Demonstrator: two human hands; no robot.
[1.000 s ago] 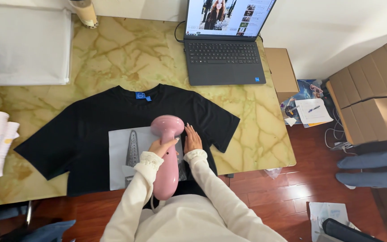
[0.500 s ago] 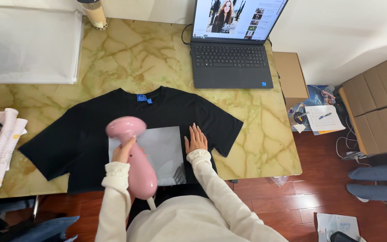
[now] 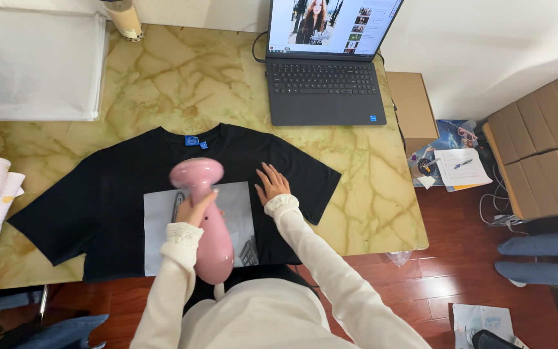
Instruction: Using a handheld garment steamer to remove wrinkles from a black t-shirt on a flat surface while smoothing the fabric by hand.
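laptop (image 3: 326,77) beyond black t-shirt (image 3: 98,200), nothing between

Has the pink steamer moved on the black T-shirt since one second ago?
Yes. The pink steamer went to the person's left: its head was over the right edge of the grey print on the black T-shirt, and now it is over the print's left part.

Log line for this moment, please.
left hand: grips pink steamer over black shirt | right hand: flat on shirt | table: laptop
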